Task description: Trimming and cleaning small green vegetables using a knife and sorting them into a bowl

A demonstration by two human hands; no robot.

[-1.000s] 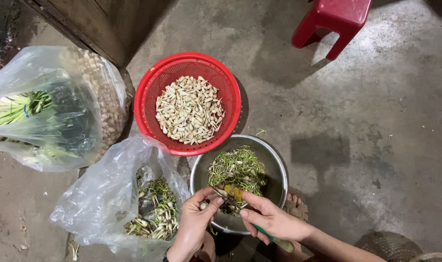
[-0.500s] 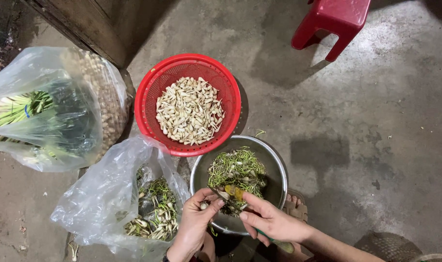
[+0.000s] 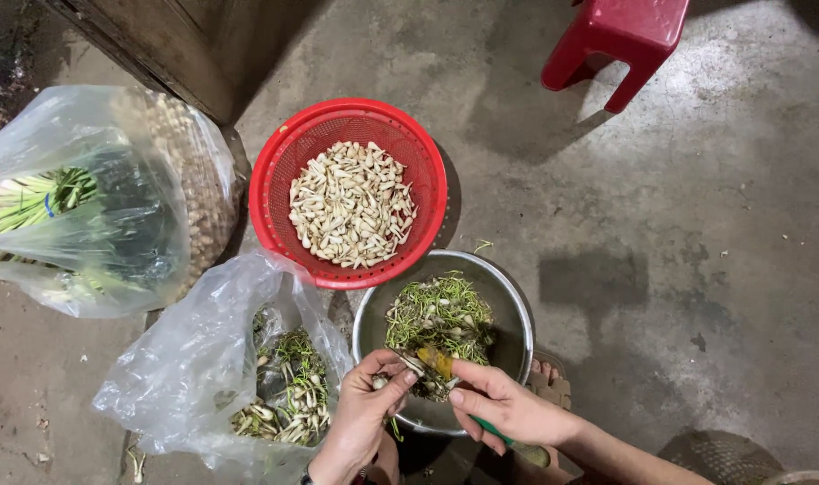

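Two bare hands meet over the near rim of a steel bowl (image 3: 515, 305) on a concrete floor (image 3: 697, 224). The left hand (image 3: 366, 409) is curled, its fingertips pinching a small pale bulb (image 3: 380, 381) with a stub of root. The right hand (image 3: 504, 409) is closed around a green-handled knife (image 3: 504, 436), thumb and forefinger pressed near the yellowish blade end, which points toward the bulb. The bulb sits between the two hands, just above the bowl's near edge and touching the left fingertips; whether the blade touches it cannot be told.

Inside the bowl lies a heap of green and whitish trimmings (image 3: 438, 319). Just beyond it, touching its far rim, stands a red plastic basket (image 3: 288, 148) holding a mound of cleaned white bulbs (image 3: 351, 202). To the left of the hands, a clear plastic bag (image 3: 185, 368) gapes open on untrimmed bulbs with roots (image 3: 292, 395). Farther left, a second clear bag (image 3: 113, 224) holds bundled green stalks (image 3: 32, 198). A red plastic stool (image 3: 620, 40) stands well apart at the top of the frame.
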